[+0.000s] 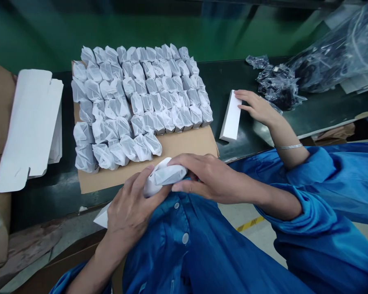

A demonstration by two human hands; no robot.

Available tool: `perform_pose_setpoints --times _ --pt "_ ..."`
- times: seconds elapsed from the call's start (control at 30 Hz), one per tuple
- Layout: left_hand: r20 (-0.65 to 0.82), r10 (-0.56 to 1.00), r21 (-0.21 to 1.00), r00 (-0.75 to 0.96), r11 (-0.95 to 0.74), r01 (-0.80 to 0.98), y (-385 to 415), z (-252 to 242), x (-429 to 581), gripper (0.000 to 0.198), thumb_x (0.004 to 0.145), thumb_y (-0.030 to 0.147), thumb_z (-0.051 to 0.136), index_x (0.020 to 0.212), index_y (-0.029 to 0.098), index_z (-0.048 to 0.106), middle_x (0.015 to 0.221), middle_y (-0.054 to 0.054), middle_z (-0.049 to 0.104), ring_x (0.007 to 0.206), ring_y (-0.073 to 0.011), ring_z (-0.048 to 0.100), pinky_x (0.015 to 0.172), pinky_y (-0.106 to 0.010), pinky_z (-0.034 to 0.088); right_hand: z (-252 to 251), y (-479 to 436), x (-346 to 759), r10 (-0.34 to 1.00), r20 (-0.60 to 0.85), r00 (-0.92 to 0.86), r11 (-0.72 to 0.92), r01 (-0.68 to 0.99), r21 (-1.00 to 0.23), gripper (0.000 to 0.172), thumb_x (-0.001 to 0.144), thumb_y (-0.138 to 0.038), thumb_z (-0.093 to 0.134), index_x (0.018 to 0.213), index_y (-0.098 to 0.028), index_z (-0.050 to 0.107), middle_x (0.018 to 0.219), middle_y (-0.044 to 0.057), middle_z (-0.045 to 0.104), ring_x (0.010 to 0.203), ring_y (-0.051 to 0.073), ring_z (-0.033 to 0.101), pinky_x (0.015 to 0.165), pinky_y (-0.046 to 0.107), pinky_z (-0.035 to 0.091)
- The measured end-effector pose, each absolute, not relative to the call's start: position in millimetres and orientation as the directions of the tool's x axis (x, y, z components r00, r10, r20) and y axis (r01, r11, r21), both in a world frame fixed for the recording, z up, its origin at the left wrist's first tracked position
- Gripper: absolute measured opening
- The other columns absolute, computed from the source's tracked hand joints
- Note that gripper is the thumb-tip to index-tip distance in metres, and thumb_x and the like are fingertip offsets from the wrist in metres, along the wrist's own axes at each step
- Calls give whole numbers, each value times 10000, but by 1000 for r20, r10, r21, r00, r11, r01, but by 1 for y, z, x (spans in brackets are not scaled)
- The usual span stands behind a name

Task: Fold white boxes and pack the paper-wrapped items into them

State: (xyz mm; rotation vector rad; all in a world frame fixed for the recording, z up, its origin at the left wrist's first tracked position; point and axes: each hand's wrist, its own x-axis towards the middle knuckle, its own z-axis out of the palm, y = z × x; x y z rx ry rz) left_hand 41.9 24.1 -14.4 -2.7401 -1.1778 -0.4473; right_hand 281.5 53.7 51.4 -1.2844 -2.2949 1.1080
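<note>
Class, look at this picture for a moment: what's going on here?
A person's left hand and right hand together hold a white paper-wrapped item over the edge of a cardboard sheet. Rows of similar wrapped items lie packed on that sheet. To the right, a co-worker's hand rests beside an upright white carton on the dark work surface. Flat white carton blanks lie at the left, and clear plastic bags are heaped at the right.

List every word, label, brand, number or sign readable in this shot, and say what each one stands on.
None can be read: the paper-wrapped item in the left hand and right hand, the rows of wrapped items, the cardboard sheet, the white carton blank and the white carton by a co-worker's hand show no text; the plastic bags show none legible.
</note>
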Motion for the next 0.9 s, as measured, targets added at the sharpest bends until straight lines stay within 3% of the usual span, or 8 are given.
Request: perform_pose_setpoints --times 0.1,0.23,0.43,0.57,0.67,0.77,0.83,0.9 --pt "329 672 15 664 -707 707 27 -15 39 637 883 54 597 1390 426 494 1385 -121 491 1176 -272 598 778 -315 514 55 54 284 822 -177 -542 290 664 -689 288 1005 -328 540 1239 -161 541 1048 83 706 895 192 658 716 287 424" --pt "418 586 -2 694 -764 646 29 -15 41 561 854 50 645 1310 373 587 1407 -134 485 1216 -290 596 866 -343 505 61 75 289 766 -271 -583 241 651 -720 85 952 -252 595 932 -192 652 700 -54 629 603 65 546 565 234 360" --pt "425 536 -17 729 -801 599 24 -13 48 485 861 106 674 1267 365 626 1382 -126 538 1235 -300 594 895 -365 511 76 95 286 710 -341 -616 273 688 -673 224 822 -222 722 626 -156 634 511 -110 487 497 -8 385 510 235 250" --pt "429 468 -67 773 -836 544 25 -11 46 401 877 159 668 1234 340 649 1382 -109 557 1219 -296 603 915 -375 524 78 88 270 699 -312 -643 382 705 -598 195 878 -258 697 719 -150 661 609 -47 594 553 50 472 529 250 307" --pt "500 518 -57 693 -779 624 29 -12 41 514 849 112 691 1290 363 606 1448 -95 493 1254 -280 591 967 -358 518 67 81 260 773 -252 -582 224 622 -750 169 881 -245 712 991 -140 638 736 -8 663 652 110 574 567 249 375" --pt "539 565 -20 624 -732 680 33 -11 38 645 802 44 717 1332 373 554 1535 -95 394 1295 -273 570 1014 -358 511 52 75 256 864 -158 -478 102 473 -875 204 885 -239 708 1029 -157 589 782 -20 678 715 113 613 645 236 411" --pt "559 535 -16 634 -758 653 35 -10 38 604 789 42 727 1293 337 571 1539 -109 392 1290 -279 578 1011 -361 518 48 71 256 857 -85 -509 215 502 -838 72 952 -231 603 945 -160 616 847 9 679 763 123 606 680 249 400" --pt "568 495 -21 658 -790 613 36 -11 39 509 805 61 716 1234 303 590 1500 -117 445 1266 -280 601 977 -353 536 50 65 259 792 -87 -604 367 585 -724 182 992 -176 482 919 -155 648 897 41 667 777 136 583 673 265 377"
